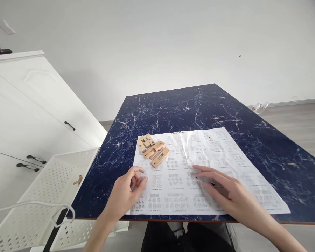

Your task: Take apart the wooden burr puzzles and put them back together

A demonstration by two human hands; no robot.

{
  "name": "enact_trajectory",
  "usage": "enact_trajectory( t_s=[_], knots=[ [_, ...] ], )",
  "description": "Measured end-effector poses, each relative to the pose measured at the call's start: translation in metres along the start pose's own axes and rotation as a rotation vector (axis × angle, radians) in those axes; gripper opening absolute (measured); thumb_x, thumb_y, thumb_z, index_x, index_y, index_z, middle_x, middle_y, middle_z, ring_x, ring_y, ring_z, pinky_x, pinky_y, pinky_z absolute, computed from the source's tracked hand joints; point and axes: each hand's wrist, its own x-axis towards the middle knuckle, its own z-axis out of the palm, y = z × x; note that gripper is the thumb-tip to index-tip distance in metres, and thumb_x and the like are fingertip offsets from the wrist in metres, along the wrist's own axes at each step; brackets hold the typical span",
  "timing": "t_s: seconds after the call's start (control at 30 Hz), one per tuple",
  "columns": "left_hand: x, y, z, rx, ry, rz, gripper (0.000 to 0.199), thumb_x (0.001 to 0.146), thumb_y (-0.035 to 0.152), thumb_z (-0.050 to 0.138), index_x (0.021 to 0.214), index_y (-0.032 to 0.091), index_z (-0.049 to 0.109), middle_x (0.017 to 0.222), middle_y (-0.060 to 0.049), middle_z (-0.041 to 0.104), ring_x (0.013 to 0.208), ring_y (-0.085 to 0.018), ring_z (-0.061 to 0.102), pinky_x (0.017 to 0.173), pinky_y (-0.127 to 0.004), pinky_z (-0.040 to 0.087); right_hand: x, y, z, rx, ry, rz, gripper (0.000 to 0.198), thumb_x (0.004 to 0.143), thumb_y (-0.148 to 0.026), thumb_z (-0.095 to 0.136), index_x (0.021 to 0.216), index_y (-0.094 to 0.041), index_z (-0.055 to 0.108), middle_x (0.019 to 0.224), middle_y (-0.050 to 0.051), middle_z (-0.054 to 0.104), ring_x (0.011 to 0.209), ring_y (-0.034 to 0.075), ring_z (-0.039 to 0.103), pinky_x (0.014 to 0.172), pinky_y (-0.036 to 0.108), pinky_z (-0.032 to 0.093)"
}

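A large white printed sheet point(178, 189), covered in rows of small diagrams and text, lies creased on the blue marbled table point(170, 108). On its upper left corner sits a cluster of notched wooden puzzle pieces point(147, 141). Closest to me in that cluster is a slotted wooden piece point(160, 157) marked with a number. My left hand point(127, 190) rests at the sheet's left edge, below the pieces, its fingers loosely bent and thumb apart, holding nothing. My right hand point(225, 190) lies over the sheet's right part, fingers stretched out and empty.
Left of the table, a white perforated basket point(46, 185) contains a small wooden piece point(78, 180). A white cable point(36, 203) hangs across it. White cabinets point(42, 101) stand farther left. A clear plastic item point(260, 107) is on the floor at right.
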Motion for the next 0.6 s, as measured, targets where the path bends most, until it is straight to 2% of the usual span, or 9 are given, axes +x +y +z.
enact_trajectory(
  t_s=[0.1, 0.2, 0.43, 0.6],
  knots=[
    [0.0032, 0.0, 0.0012, -0.002, -0.019, -0.015, 0.021, 0.106, 0.045, 0.06, 0.111, 0.025, 0.063, 0.074, 0.005, 0.058, 0.056, -0.013, 0.05, 0.055, -0.024, 0.043, 0.0007, -0.0023, 0.0016, 0.068, 0.052, 0.038, 0.032, 0.109, -0.052, 0.057, 0.122, -0.033, 0.08, 0.154, 0.01, 0.069, 0.127, 0.038, 0.073, 0.071, 0.041, 0.07],
    [0.0035, 0.0005, 0.0015, 0.001, -0.034, -0.062, 0.024, 0.106, 0.048, 0.059, 0.112, 0.025, 0.064, 0.075, 0.005, 0.059, 0.056, -0.013, 0.05, 0.056, -0.024, 0.043, 0.0016, -0.0034, 0.0021, 0.083, 0.11, 0.068, 0.034, 0.108, -0.053, 0.059, 0.122, -0.031, 0.08, 0.145, 0.011, 0.075, 0.127, 0.037, 0.074, 0.075, 0.038, 0.071],
    [0.0013, 0.0015, 0.0008, -0.024, -0.004, -0.152, 0.03, 0.105, 0.054, 0.06, 0.11, 0.026, 0.068, 0.076, 0.004, 0.062, 0.059, -0.014, 0.055, 0.059, -0.024, 0.047, -0.0025, -0.0003, 0.0044, -0.01, 0.3, 0.129, 0.035, 0.107, -0.056, 0.059, 0.112, -0.029, 0.08, 0.119, 0.008, 0.083, 0.109, 0.029, 0.08, 0.079, 0.031, 0.067],
    [0.0017, -0.0003, 0.0057, 0.049, 0.053, -0.109, 0.027, 0.106, 0.053, 0.06, 0.111, 0.027, 0.069, 0.076, 0.005, 0.062, 0.057, -0.013, 0.055, 0.06, -0.023, 0.049, -0.0029, 0.0018, 0.0044, -0.036, 0.286, 0.132, 0.032, 0.107, -0.055, 0.059, 0.108, -0.029, 0.078, 0.102, 0.005, 0.083, 0.094, 0.025, 0.08, 0.072, 0.027, 0.062]
  ],
)
